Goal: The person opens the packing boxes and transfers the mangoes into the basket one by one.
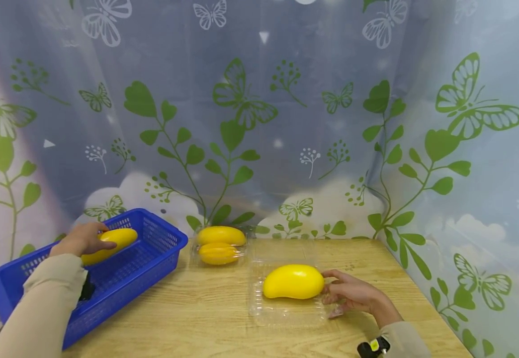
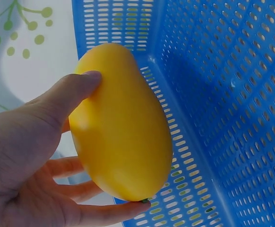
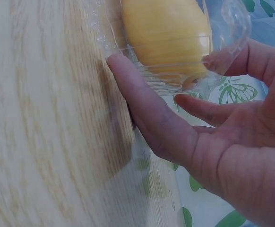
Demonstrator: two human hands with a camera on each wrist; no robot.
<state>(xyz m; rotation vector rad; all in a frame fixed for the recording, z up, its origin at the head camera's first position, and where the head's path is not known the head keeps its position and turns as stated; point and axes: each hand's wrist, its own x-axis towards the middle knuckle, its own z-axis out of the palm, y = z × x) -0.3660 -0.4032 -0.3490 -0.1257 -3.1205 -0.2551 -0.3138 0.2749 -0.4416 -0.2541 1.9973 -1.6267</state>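
Observation:
My left hand (image 1: 80, 239) reaches into the blue plastic basket (image 1: 127, 293). It grips a yellow mango (image 2: 123, 127), thumb on its upper side and fingers beneath. The lattice floor of the basket shows under the fruit in the left wrist view. On the table, a clear plastic clamshell box (image 1: 286, 318) stands with its lid raised and one yellow mango (image 1: 293, 282) lying in it. At the right end of that box, my right hand (image 1: 353, 293) touches the wall with loosely spread fingers (image 3: 142, 94). The mango shows through the ribbed plastic in the right wrist view.
Another clear box (image 1: 192, 256) with two yellow mangoes (image 1: 221, 236) stands at the back of the wooden table (image 1: 188, 318), left of the one beside my right hand. A black object (image 1: 87, 288) lies in the basket. A butterfly-print curtain (image 1: 259, 149) hangs behind the table.

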